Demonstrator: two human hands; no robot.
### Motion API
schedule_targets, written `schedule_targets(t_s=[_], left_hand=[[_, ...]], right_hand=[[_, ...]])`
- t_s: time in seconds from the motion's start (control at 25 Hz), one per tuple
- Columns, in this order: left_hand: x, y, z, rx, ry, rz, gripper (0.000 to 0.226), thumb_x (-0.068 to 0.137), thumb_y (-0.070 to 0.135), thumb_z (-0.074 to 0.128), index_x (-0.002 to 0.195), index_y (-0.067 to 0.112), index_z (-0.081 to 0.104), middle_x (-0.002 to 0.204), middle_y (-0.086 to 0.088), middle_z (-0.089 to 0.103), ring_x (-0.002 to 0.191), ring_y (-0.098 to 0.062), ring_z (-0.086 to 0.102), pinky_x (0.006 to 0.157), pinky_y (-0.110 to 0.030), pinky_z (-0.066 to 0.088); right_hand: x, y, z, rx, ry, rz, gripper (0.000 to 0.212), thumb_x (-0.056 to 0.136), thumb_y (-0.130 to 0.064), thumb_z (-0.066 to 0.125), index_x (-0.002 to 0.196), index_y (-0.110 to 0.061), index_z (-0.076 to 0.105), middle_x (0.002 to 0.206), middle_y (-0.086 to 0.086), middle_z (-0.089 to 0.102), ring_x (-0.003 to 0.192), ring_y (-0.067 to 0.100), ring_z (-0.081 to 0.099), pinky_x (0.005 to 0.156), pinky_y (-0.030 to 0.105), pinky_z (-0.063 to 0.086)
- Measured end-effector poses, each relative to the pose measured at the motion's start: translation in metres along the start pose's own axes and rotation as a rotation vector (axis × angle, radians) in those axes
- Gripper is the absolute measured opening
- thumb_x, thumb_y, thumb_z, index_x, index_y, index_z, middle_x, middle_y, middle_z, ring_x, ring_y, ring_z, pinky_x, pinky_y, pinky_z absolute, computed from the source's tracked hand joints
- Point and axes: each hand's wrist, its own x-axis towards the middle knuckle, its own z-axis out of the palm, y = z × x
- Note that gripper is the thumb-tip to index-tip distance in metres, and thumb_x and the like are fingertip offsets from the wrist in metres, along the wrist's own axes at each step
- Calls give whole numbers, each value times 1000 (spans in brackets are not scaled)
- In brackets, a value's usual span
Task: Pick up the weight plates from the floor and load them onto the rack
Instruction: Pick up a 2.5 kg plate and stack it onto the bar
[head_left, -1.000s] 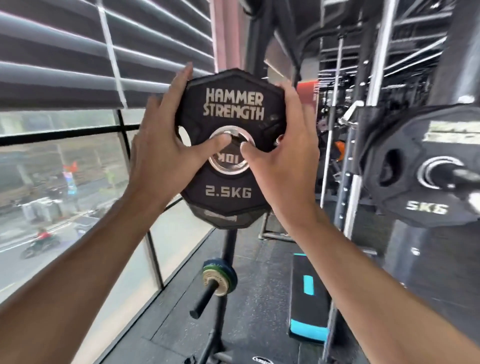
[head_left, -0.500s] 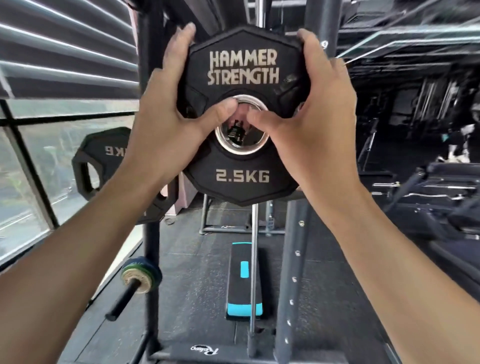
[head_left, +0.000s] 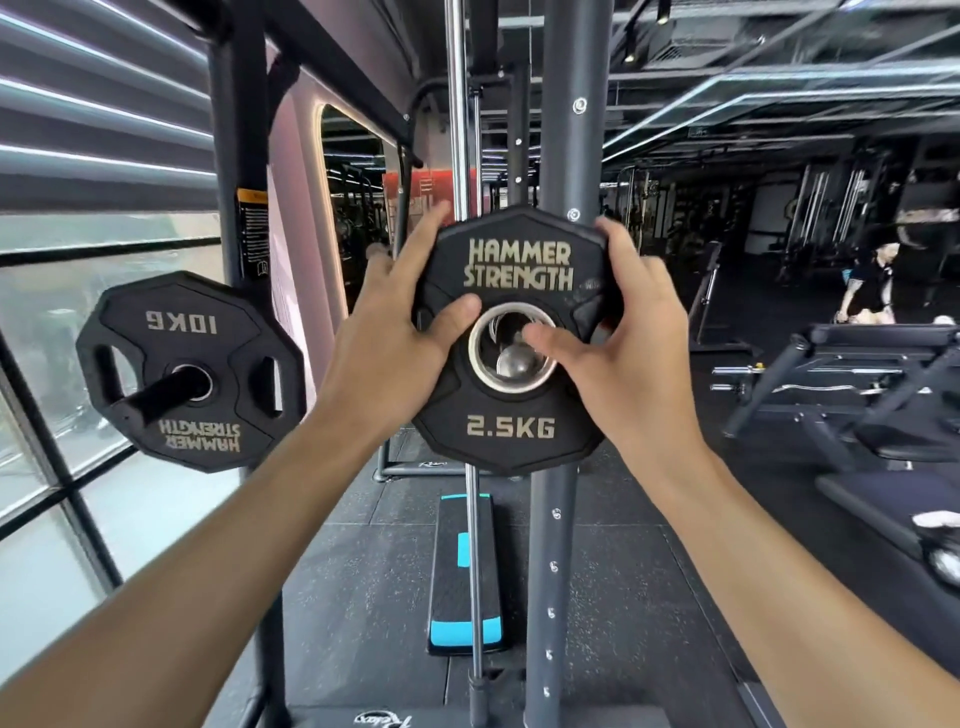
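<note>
A black weight plate (head_left: 511, 338) is held upright in the centre of the frame, in front of a grey rack post (head_left: 558, 545). The plate has many flat sides, and its face carries pale gold letters: "HAMMER STRENGTH" in the upper part and "2.5KG" in the lower part. In its middle a round hole with a bright metal ring is seen, and through the hole the rounded end of a metal peg (head_left: 511, 364) of the rack is visible. Whether the plate is already sitting on this peg cannot be told.

The plate is grasped from both sides. The left hand (head_left: 395, 338) is wrapped around the left edge, with the fingers behind the top rim and the thumb pressed on the face beside the metal ring. The right hand (head_left: 628, 348) is wrapped around the right edge in the same way, and its thumb is laid across the ring.

At the left of the frame a bigger black plate (head_left: 189, 371) marked "10KG" is hung on a dark horizontal peg (head_left: 161, 392), with its letters upside down. Below the held plate, on the dark floor (head_left: 374, 597), a black step board (head_left: 465, 571) with blue marks is laid. At the right edge a person (head_left: 870, 283) is seen far behind, blurred.
</note>
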Motion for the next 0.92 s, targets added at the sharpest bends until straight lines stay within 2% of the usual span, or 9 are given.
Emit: schedule_targets(t_s=[0.08, 0.2, 0.28, 0.36, 0.52, 0.64, 0.76, 0.84, 0.92], left_hand=[[-1, -5, 9, 2, -20, -44, 67, 96, 36, 62, 148, 58, 24, 132, 4, 47, 116, -11, 55, 104, -39, 46], [-1, -14, 22, 21, -46, -80, 65, 95, 38, 60, 147, 58, 25, 127, 3, 48, 113, -14, 57, 102, -45, 48], [1, -19, 29, 29, -59, -82, 64, 95, 38, 60, 147, 56, 26, 125, 4, 47, 109, -7, 56, 102, -42, 48], [4, -23, 35, 42, -58, -70, 63, 95, 38, 60, 147, 53, 27, 126, 5, 47, 105, -2, 55, 100, -37, 46], [9, -28, 40, 68, -61, -63, 62, 96, 35, 59, 147, 51, 27, 118, 1, 46, 100, -11, 57, 92, -35, 48], [16, -31, 42, 89, -94, -44, 65, 96, 24, 62, 147, 48, 28, 119, 0, 45, 102, -13, 56, 93, -35, 49], [34, -34, 46, 90, -146, -40, 70, 92, 12, 67, 147, 38, 32, 131, 3, 45, 113, -8, 48, 98, -21, 40], [48, -37, 50, 105, -183, -40, 78, 86, 7, 73, 146, 35, 33, 136, 7, 48, 119, -9, 47, 103, -27, 40], [57, -43, 55, 110, -175, -59, 84, 80, 4, 79, 144, 35, 35, 129, 11, 53, 114, -11, 53, 102, -32, 44]], right_hand=[[-2, 15, 4, 11, -17, 13, 91, 71, -21, 87, 147, -33, 39, 107, -16, 47, 101, -7, 50, 93, 13, 39], [-4, 36, 11, 7, -35, 32, 90, 73, -23, 86, 149, -31, 38, 113, -11, 49, 110, 2, 50, 96, 18, 40], [-3, 46, 12, 3, -42, 44, 88, 76, -24, 84, 150, -30, 37, 115, -11, 50, 113, 3, 50, 98, 18, 40], [0, 54, 12, -6, -57, 52, 85, 79, -22, 82, 151, -29, 37, 116, -11, 50, 112, 1, 50, 95, 7, 37], [9, 64, 12, -38, -103, 40, 80, 83, -17, 78, 150, -29, 36, 120, -11, 51, 114, 0, 46, 94, 0, 30], [18, 71, 5, -116, -194, 11, 83, 84, -6, 75, 152, -30, 34, 129, -9, 54, 123, 5, 47, 102, 10, 32], [31, 77, 4, -165, -334, 21, 97, 81, 1, 77, 154, -36, 24, 147, -14, 43, 135, 7, 39, 108, 21, 29], [40, 84, 13, -181, -394, 29, 114, 69, 1, 85, 154, -36, 19, 151, -15, 34, 137, 4, 33, 110, 20, 26], [49, 94, 28, -181, -372, 22, 126, 54, -6, 94, 152, -32, 20, 151, -10, 32, 141, 12, 31, 116, 31, 29]])
